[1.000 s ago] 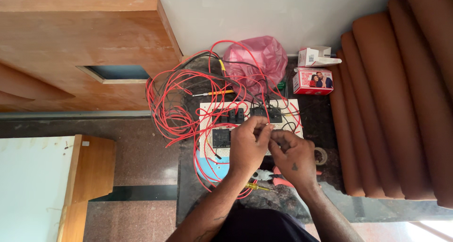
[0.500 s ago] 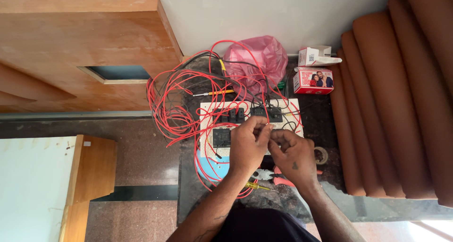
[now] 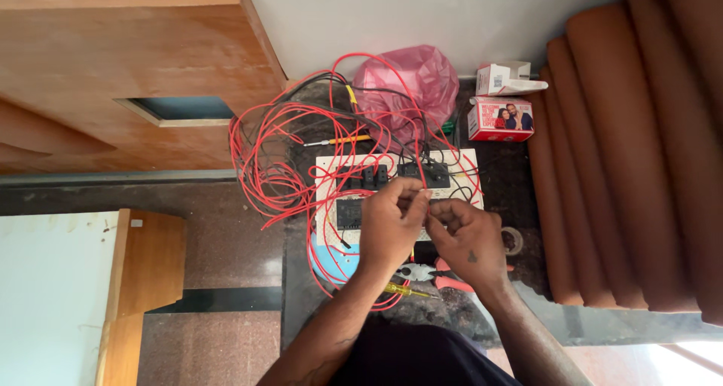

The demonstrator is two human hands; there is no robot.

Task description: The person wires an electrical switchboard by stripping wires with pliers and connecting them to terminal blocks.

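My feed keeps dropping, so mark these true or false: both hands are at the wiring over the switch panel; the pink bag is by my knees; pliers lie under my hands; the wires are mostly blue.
1. Left hand and right hand meet at a red wire over the white switch panel: true.
2. Pink plastic bag by the knees: false, it lies by the far wall.
3. Red-handled pliers beneath the hands: true.
4. Wires mostly blue: false, mostly red.

Head-worn view, steeply downward, close.
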